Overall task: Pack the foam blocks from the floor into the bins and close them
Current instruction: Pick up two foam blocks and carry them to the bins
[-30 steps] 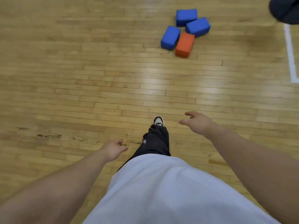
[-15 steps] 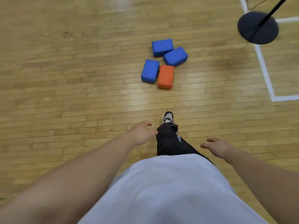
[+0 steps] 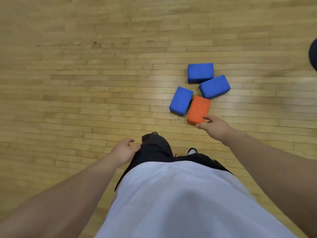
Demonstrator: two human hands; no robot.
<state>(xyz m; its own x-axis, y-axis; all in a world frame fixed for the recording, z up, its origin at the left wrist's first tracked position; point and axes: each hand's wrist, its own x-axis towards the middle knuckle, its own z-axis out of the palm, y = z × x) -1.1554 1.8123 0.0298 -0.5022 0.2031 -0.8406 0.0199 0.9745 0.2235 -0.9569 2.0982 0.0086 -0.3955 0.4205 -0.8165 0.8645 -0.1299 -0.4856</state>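
Observation:
Three blue foam blocks and one orange foam block [image 3: 199, 108] lie clustered on the wooden floor, right of centre. The blue ones are a left block [image 3: 181, 101], a far block [image 3: 200, 72] and a right block [image 3: 214, 86]. My right hand [image 3: 214, 126] reaches out in front of the orange block's near edge, fingers loosely extended, holding nothing; contact with the block cannot be told. My left hand [image 3: 124, 151] hangs relaxed and empty beside my dark trouser leg. No bin is in view.
Wooden gym floor [image 3: 85, 83] stretches all around the blocks. A dark round object [image 3: 313, 55] shows at the right edge. My shoe [image 3: 191, 151] and white shirt [image 3: 180, 203] fill the lower middle.
I have walked closer to the blocks. My right hand has swung forward up to the orange block, and my left hand has dropped back beside my leg.

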